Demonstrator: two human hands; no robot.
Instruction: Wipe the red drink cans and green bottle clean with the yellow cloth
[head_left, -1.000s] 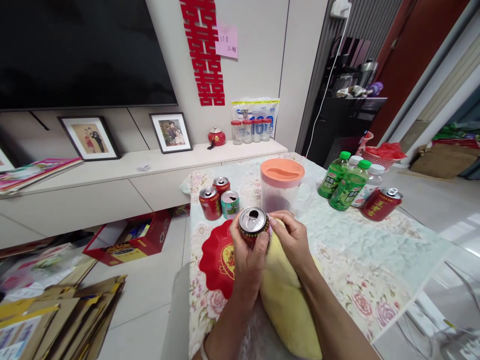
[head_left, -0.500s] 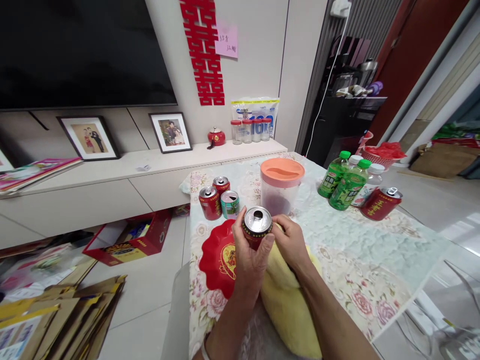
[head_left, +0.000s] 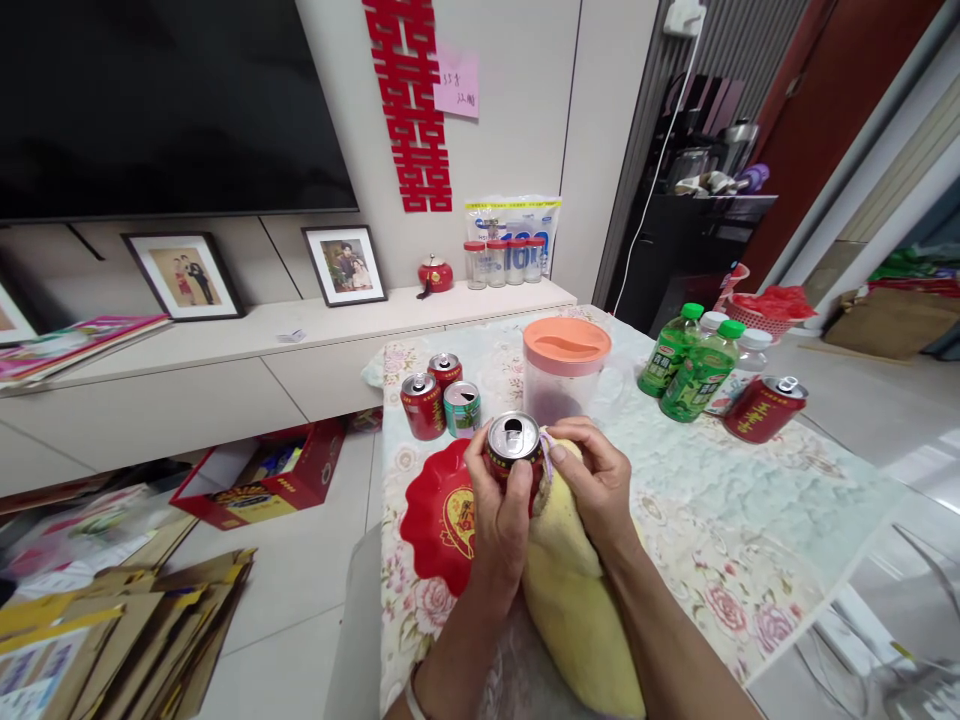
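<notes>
My left hand point(head_left: 499, 510) is wrapped round an opened red drink can point(head_left: 514, 438), held upright with its silver top facing me. My right hand point(head_left: 600, 480) grips a yellow cloth point(head_left: 566, 570) and presses its bunched edge against the can's right side. The rest of the cloth hangs down between my forearms. Beneath my left hand lies a red scalloped plate point(head_left: 439, 515). Just beyond it stand two red cans point(head_left: 424, 408) and a green can point(head_left: 462, 408). Behind my hands is a clear plastic jug point(head_left: 562, 385) with an orange lid.
Green-capped bottles point(head_left: 701, 370), white-capped bottles and a tilted red can point(head_left: 765, 410) stand on the right of the flowered tablecloth point(head_left: 727, 540). A white cabinet point(head_left: 330, 345) with photo frames runs behind. Flattened cardboard point(head_left: 150, 630) and a red box point(head_left: 262, 475) lie on the floor at left.
My right hand has shifted slightly right and turned, and the cloth's edge now shows against the can. The left thumb has moved up onto the can's near side.
</notes>
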